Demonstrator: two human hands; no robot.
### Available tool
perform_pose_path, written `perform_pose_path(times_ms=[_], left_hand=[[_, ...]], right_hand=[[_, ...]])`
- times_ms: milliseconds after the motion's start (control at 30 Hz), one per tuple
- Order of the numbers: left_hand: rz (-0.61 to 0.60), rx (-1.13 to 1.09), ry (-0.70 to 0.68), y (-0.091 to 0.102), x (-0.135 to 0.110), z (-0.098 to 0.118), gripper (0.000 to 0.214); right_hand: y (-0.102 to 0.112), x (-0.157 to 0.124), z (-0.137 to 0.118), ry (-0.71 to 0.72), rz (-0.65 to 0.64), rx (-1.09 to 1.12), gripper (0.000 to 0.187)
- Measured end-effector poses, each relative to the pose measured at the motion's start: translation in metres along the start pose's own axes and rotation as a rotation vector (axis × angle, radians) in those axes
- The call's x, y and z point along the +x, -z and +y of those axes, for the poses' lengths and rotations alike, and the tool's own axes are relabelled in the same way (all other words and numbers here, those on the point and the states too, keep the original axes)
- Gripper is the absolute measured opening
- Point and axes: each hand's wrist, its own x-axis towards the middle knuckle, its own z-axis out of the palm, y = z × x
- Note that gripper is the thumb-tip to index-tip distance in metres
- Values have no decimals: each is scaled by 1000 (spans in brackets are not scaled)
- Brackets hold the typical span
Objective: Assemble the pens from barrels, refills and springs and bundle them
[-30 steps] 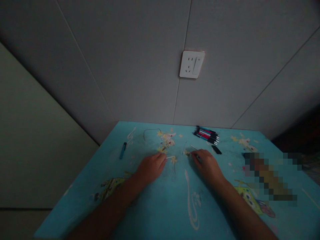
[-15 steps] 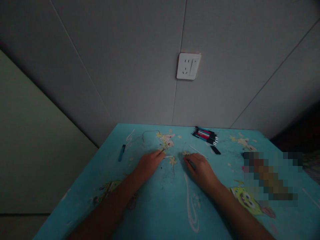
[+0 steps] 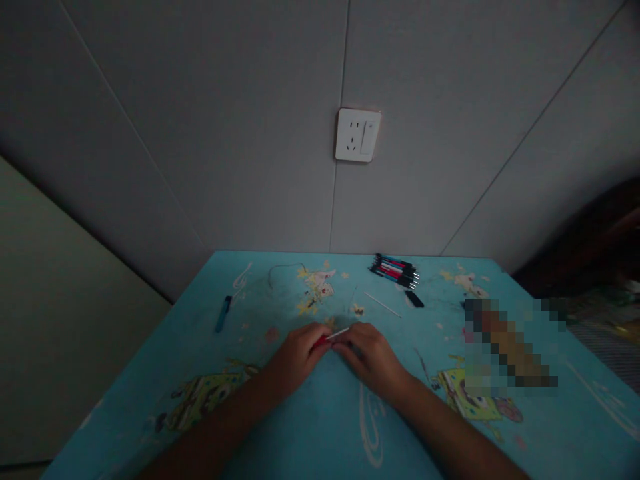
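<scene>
My left hand (image 3: 299, 350) is closed around a red pen barrel (image 3: 320, 341), most of it hidden by the fingers. From the barrel's end a thin white pen refill (image 3: 338, 333) slants up to the right. My right hand (image 3: 369, 350) is closed, its fingertips at the refill's far end, and both hands nearly touch above the table. Beyond them lies a second thin white refill (image 3: 383, 305). A bunch of pens (image 3: 395, 270) in black, red and blue rests near the wall, with small black pieces (image 3: 414, 299) in front of it.
A blue pen part with a dark end (image 3: 223, 314) lies at the left of the blue cartoon-printed table (image 3: 320, 440). Behind the table rises a grey panelled wall with a white socket (image 3: 358, 135). A pixelated patch (image 3: 510, 347) covers something at the right.
Both hands have come together, closer to me. The white refill that lay by my left hand is now between them, and a red barrel shows in my left hand. The view has shifted slightly right.
</scene>
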Motion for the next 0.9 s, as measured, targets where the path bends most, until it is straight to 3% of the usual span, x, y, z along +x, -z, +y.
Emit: perform_pose_path(times_ms=[167,400,567,900], left_hand=[[-38,123,14,5,1,2,19],[-92,460,72,16,1,4,31],[-89,498,53,16,0,4,30],[-78,485,30,18,1,1,29]], right_hand=[[1,0,6,-32,5,8,14],[11,2,6,-195,179,155,11],[15,2,5,-218,264,198,12],[14,3,6,-200,246,201,12]])
